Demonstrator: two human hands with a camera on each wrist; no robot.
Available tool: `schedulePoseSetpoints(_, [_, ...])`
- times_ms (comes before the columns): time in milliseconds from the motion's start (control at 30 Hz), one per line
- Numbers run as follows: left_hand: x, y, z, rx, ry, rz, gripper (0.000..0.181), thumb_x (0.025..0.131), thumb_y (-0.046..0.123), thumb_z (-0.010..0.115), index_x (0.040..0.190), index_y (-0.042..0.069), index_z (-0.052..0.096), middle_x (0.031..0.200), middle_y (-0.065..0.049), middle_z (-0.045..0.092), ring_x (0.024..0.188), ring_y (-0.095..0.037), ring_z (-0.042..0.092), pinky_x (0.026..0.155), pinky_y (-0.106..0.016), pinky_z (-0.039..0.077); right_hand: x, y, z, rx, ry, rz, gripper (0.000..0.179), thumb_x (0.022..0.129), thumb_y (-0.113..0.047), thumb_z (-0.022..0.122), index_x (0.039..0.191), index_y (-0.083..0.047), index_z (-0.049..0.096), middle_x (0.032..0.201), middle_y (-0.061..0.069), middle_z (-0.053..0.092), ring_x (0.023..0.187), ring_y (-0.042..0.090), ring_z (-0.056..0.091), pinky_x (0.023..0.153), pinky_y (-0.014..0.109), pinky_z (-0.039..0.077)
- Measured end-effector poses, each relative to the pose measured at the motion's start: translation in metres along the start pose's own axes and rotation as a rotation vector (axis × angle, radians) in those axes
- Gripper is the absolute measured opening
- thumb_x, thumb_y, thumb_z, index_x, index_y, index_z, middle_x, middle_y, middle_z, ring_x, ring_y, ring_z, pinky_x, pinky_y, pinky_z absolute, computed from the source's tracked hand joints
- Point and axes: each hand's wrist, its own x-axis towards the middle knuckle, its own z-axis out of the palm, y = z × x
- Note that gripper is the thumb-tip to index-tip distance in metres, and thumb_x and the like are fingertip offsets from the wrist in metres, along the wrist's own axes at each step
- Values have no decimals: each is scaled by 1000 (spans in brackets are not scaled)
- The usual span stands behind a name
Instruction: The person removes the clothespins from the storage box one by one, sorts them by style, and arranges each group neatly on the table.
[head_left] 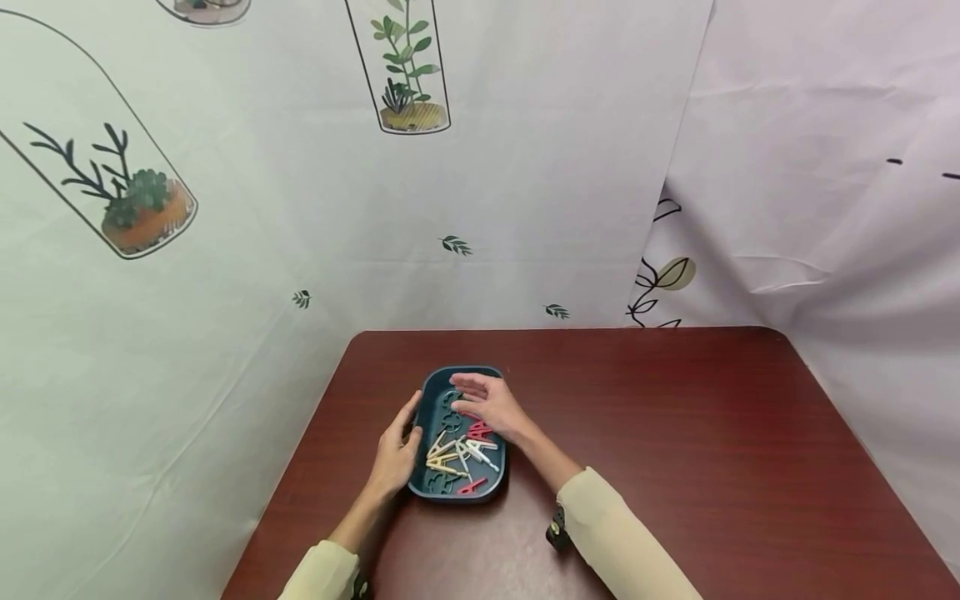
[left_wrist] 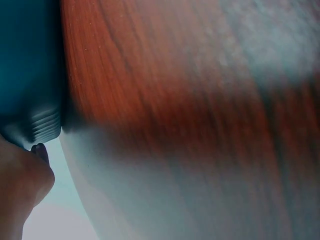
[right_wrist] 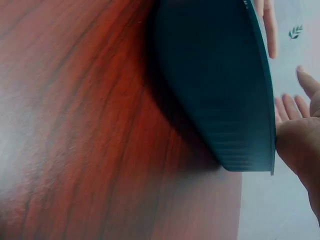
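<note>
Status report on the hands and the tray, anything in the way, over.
Left hand against left side of tray. Right hand above tray, apparently empty. Tray on table, coloured pieces inside. Right hand hides part of tray.

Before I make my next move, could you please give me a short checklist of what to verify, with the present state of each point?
1. Tray resting on the table: ok, its base is down in the right wrist view.
2. Left hand at the tray's left side: ok; how firmly it steadies the tray, cannot tell.
3. Right hand empty: ok, no piece shows in its fingers.
4. Red pieces, white pieces and yellow pieces inside the tray: ok.
5. Pieces lying separately: not ok, the white pieces and yellow pieces crowd together.
6. Spot under the right hand: cannot tell, the hand hides it in the head view.
</note>
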Motion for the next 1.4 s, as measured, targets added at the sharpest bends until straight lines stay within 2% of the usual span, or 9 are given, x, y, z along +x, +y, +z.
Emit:
schedulePoseSetpoints(167, [-1,0,-1,-40,-16,-4,63,103,-11,54,162,10,46,163,-18,46,147,-38,45,112,-63,39,3,-2,5,-117,-83,51,44,98,3,72,141,10,61,141,29,63,135,45,58,110,46,49])
schedulePoseSetpoints(333, [0,0,1,-50,-9,1,63,102,-13,52,162,5,43,160,-24,48,145,-42,47,111,-65,39,6,0,13,-238,-181,84,43,94,6,75,136,11,65,135,27,68,129,43,63,107,46,51])
schedulePoseSetpoints(467, [-1,0,1,-39,-11,-13,63,102,-13,52,162,5,43,160,-22,48,147,-39,46,111,-64,39,8,5,18,-311,-249,123,41,92,9,75,132,9,68,131,24,70,126,40,66,104,42,53])
schedulePoseSetpoints(733, [0,-2,2,-41,-12,-20,64,103,-13,52,162,7,44,160,-21,49,146,-39,47,111,-65,40,11,7,24,-361,-281,183,40,87,17,76,126,10,71,123,22,74,116,36,70,96,39,57])
schedulePoseSetpoints(833, [0,-3,1,-36,-12,-25,63,103,-11,52,162,7,43,159,-21,49,146,-39,47,110,-65,41,12,9,25,-383,-286,178,40,84,18,77,124,10,72,120,21,75,115,35,71,95,39,58])
schedulePoseSetpoints(1067, [0,-3,0,-16,-8,-32,63,103,-10,53,162,7,43,156,-21,53,142,-39,52,109,-63,42,13,10,25,-514,-324,122,40,82,14,82,120,4,76,116,14,77,113,30,73,95,35,57])
schedulePoseSetpoints(1233, [-1,-1,-1,-4,-2,-33,63,103,-11,53,162,7,43,154,-23,55,138,-41,55,107,-63,43,14,10,26,-541,-343,80,39,81,15,83,118,5,77,115,14,78,112,30,73,94,35,57])
schedulePoseSetpoints(1400, [-3,0,-2,4,9,-38,62,102,-11,55,161,6,45,151,-22,57,136,-39,57,105,-61,46,15,10,28,-639,-354,70,38,80,9,87,116,-2,79,111,7,79,107,22,74,90,27,56])
